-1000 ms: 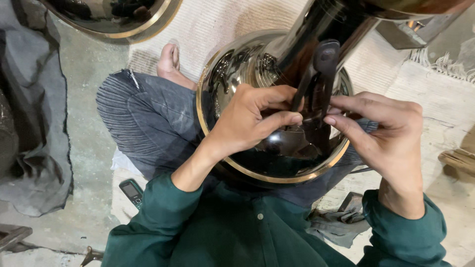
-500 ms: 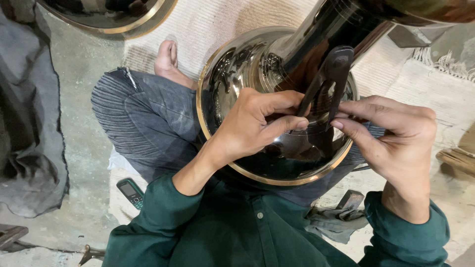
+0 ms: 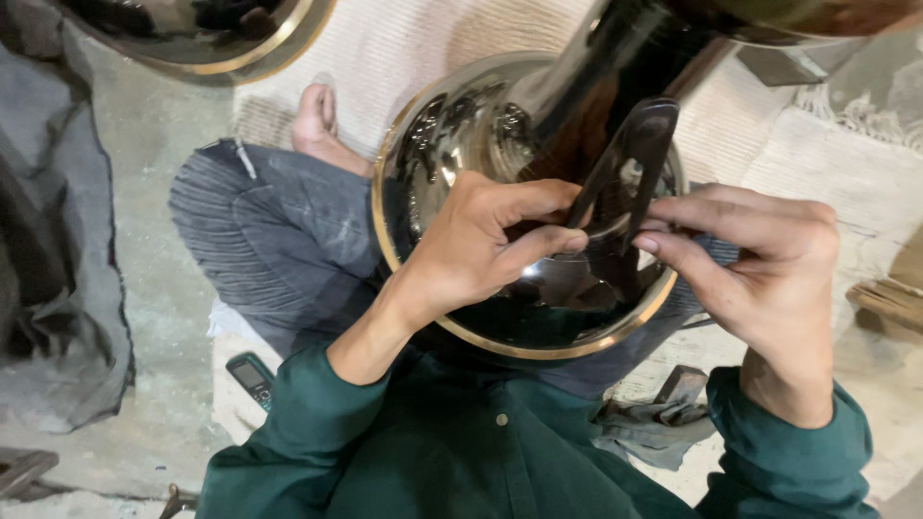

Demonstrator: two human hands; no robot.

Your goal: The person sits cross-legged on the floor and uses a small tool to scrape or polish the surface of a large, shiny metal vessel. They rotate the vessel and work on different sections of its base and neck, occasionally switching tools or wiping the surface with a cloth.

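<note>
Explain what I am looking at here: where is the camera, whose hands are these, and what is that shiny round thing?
The camera sits on a person's head and looks down at their own lap. The person sits cross-legged on the floor in a green shirt and grey trousers, one bare foot showing. In the lap rests a shiny dark metal bowl with a gold rim, joined to a polished tube. The left hand and the right hand together pinch a flat dark metal piece with an opening in it, over the bowl. On the floor lie a small phone, a grey cloth, a pale mat and a second gold-rimmed bowl.
</note>
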